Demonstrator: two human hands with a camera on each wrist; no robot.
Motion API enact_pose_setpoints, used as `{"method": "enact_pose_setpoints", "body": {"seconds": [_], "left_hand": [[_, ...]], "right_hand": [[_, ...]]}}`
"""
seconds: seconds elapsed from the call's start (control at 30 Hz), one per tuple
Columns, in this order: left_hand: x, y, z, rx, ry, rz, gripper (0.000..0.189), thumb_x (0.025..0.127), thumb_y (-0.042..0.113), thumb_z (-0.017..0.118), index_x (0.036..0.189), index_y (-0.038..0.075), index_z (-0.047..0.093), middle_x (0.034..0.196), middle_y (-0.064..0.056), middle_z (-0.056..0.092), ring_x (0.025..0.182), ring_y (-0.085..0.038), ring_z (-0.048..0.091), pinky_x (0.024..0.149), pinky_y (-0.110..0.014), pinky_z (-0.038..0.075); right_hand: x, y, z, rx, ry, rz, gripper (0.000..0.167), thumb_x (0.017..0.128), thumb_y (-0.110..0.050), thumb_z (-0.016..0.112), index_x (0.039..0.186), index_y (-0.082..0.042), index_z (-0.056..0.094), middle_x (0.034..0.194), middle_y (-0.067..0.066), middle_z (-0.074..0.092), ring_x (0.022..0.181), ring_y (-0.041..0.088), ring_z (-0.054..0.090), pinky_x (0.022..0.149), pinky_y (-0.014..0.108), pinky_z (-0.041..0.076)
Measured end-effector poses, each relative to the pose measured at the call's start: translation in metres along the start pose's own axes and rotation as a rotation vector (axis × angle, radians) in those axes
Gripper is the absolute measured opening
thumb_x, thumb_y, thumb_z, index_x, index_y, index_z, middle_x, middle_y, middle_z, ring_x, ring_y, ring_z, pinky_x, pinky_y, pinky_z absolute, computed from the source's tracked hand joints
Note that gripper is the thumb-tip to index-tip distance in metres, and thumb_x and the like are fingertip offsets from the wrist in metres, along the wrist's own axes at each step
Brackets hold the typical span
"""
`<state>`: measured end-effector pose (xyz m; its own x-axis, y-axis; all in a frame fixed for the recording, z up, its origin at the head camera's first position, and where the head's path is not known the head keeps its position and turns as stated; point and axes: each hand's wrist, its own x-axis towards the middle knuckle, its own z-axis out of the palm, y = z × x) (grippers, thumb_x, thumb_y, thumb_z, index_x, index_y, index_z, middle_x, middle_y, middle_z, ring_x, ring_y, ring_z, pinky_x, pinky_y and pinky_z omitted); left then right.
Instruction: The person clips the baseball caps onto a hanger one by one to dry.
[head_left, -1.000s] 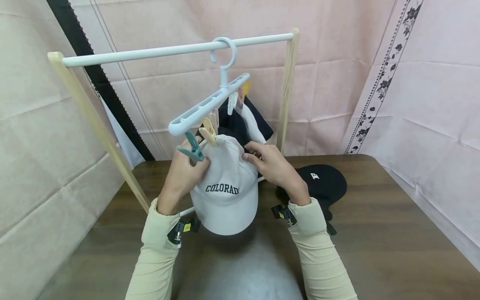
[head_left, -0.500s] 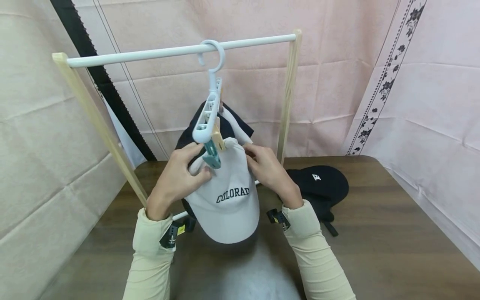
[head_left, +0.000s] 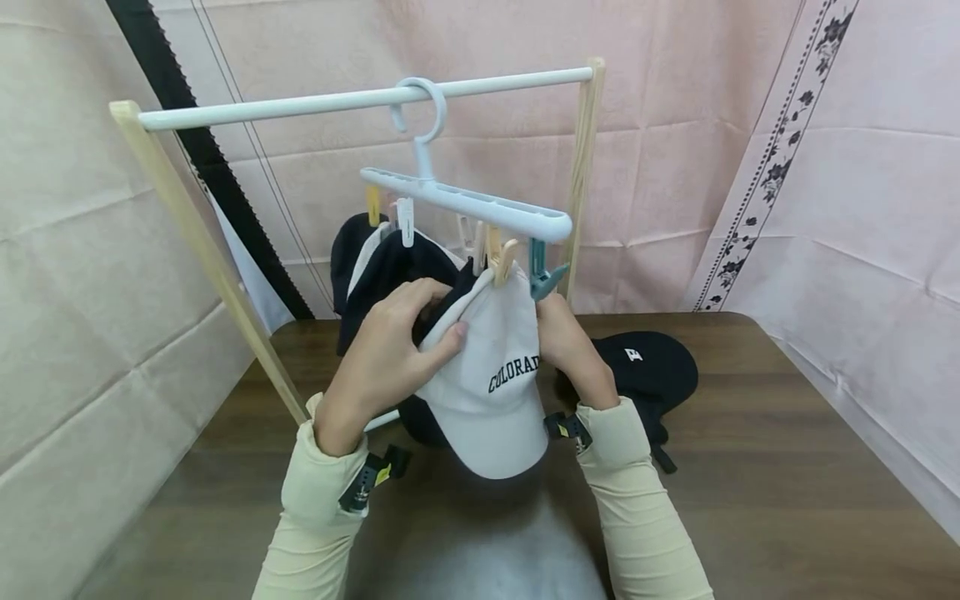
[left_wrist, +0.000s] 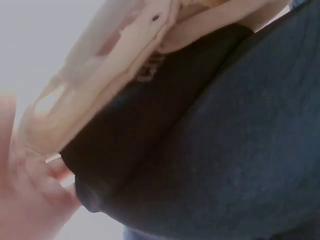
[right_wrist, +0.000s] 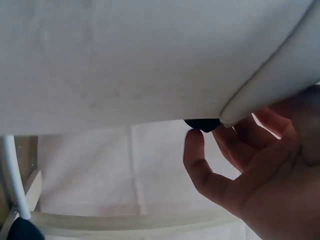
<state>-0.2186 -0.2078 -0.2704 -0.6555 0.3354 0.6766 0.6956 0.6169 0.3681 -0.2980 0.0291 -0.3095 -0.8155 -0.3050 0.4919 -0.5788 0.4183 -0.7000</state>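
Observation:
A white cap [head_left: 480,417] lettered "COLORAD…" hangs from the pale blue hanger [head_left: 480,208], with a cream clothespin [head_left: 504,262] at its top. My left hand [head_left: 397,354] holds the cap's left edge, thumb on the front and fingers over the dark fabric behind. In the left wrist view, this hand [left_wrist: 35,190] reaches round the dark cap [left_wrist: 215,145]. My right hand [head_left: 566,333] is partly hidden behind the cap's right side, below a teal clothespin [head_left: 542,271]. The right wrist view shows its curled fingers [right_wrist: 240,150] at the white edge, beside a small dark piece [right_wrist: 202,124].
Dark and white caps [head_left: 401,262] hang farther back along the hanger, held by clothespins. The hanger hooks over a white rail [head_left: 300,107] between wooden posts [head_left: 583,167]. A black cap [head_left: 648,367] lies on the brown table [head_left: 772,450] at right.
The hanger has swung round, its near end now pointing right and the dark caps showing at left. The white cap has turned and shifted right; my left hand has moved right along with it.

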Motion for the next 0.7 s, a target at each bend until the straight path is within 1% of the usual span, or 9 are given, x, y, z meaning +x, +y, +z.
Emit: {"method": "enact_pose_setpoints", "body": {"seconds": [0.17, 0.23, 0.3, 0.37, 0.4, 0.47, 0.53, 0.63, 0.7], "left_hand": [[0.002, 0.000, 0.003, -0.005, 0.071, -0.011, 0.040, 0.098, 0.023, 0.074, 0.132, 0.004, 0.063, 0.119, -0.009, 0.065, 0.107, -0.023, 0.058, 0.094, -0.044, 0.053], [0.003, 0.001, 0.004, -0.009, 0.108, -0.012, 0.039, 0.099, 0.023, 0.073, 0.132, 0.005, 0.063, 0.122, -0.010, 0.065, 0.112, -0.024, 0.059, 0.099, -0.046, 0.051], [0.003, 0.002, 0.004, -0.003, 0.144, -0.011, 0.037, 0.099, 0.021, 0.072, 0.131, 0.005, 0.064, 0.124, -0.011, 0.065, 0.115, -0.025, 0.059, 0.103, -0.048, 0.050], [0.003, 0.005, 0.004, 0.031, 0.181, 0.006, 0.034, 0.099, 0.021, 0.072, 0.129, 0.005, 0.066, 0.125, -0.011, 0.066, 0.119, -0.027, 0.060, 0.112, -0.053, 0.044], [0.003, 0.007, 0.004, 0.051, 0.198, 0.019, 0.032, 0.099, 0.020, 0.071, 0.127, 0.005, 0.067, 0.125, -0.012, 0.066, 0.121, -0.028, 0.060, 0.116, -0.055, 0.040], [0.002, 0.010, 0.004, 0.070, 0.226, 0.049, 0.029, 0.099, 0.018, 0.071, 0.125, 0.005, 0.069, 0.125, -0.011, 0.067, 0.123, -0.029, 0.060, 0.117, -0.056, 0.039], [0.002, 0.015, 0.004, 0.059, 0.244, 0.085, 0.029, 0.098, 0.017, 0.071, 0.124, 0.004, 0.070, 0.125, -0.011, 0.068, 0.122, -0.027, 0.060, 0.116, -0.056, 0.040], [0.001, 0.021, 0.003, -0.039, 0.259, 0.135, 0.030, 0.098, 0.015, 0.070, 0.125, 0.002, 0.069, 0.124, -0.010, 0.068, 0.117, -0.022, 0.062, 0.104, -0.048, 0.051], [0.001, 0.024, 0.002, -0.090, 0.268, 0.159, 0.032, 0.098, 0.015, 0.069, 0.127, 0.002, 0.069, 0.123, -0.010, 0.069, 0.114, -0.020, 0.064, 0.102, -0.045, 0.053]], "right_hand": [[0.005, 0.011, 0.000, -0.031, -0.051, 0.105, 0.025, 0.109, -0.020, 0.057, 0.128, -0.004, 0.064, 0.109, 0.019, 0.070, 0.094, 0.033, 0.063, 0.084, 0.045, 0.049], [0.006, 0.015, 0.002, -0.018, -0.067, 0.130, 0.028, 0.110, -0.024, 0.055, 0.131, -0.006, 0.063, 0.113, 0.017, 0.069, 0.095, 0.032, 0.063, 0.083, 0.044, 0.049], [0.007, 0.017, 0.006, 0.002, -0.072, 0.137, 0.031, 0.111, -0.025, 0.055, 0.136, -0.007, 0.062, 0.122, 0.017, 0.069, 0.099, 0.032, 0.064, 0.084, 0.045, 0.050], [0.008, 0.017, 0.009, 0.018, -0.067, 0.145, 0.035, 0.111, -0.025, 0.054, 0.142, -0.009, 0.060, 0.134, 0.017, 0.066, 0.109, 0.032, 0.064, 0.090, 0.046, 0.050], [0.008, 0.017, 0.010, 0.021, -0.068, 0.154, 0.034, 0.111, -0.025, 0.054, 0.141, -0.009, 0.061, 0.135, 0.016, 0.066, 0.110, 0.032, 0.064, 0.091, 0.046, 0.051], [0.008, 0.016, 0.012, 0.028, -0.077, 0.176, 0.032, 0.111, -0.024, 0.053, 0.137, -0.008, 0.063, 0.131, 0.017, 0.067, 0.109, 0.032, 0.065, 0.090, 0.047, 0.052], [0.008, 0.014, 0.014, 0.031, -0.092, 0.195, 0.031, 0.112, -0.025, 0.052, 0.134, -0.007, 0.065, 0.126, 0.016, 0.069, 0.107, 0.030, 0.066, 0.090, 0.046, 0.053], [0.008, 0.011, 0.015, 0.030, -0.117, 0.203, 0.030, 0.113, -0.026, 0.050, 0.128, -0.005, 0.067, 0.116, 0.015, 0.070, 0.100, 0.029, 0.065, 0.088, 0.044, 0.054], [0.007, 0.009, 0.017, 0.034, -0.134, 0.194, 0.030, 0.113, -0.026, 0.051, 0.128, -0.007, 0.068, 0.114, 0.012, 0.069, 0.099, 0.027, 0.064, 0.088, 0.043, 0.054]]}}
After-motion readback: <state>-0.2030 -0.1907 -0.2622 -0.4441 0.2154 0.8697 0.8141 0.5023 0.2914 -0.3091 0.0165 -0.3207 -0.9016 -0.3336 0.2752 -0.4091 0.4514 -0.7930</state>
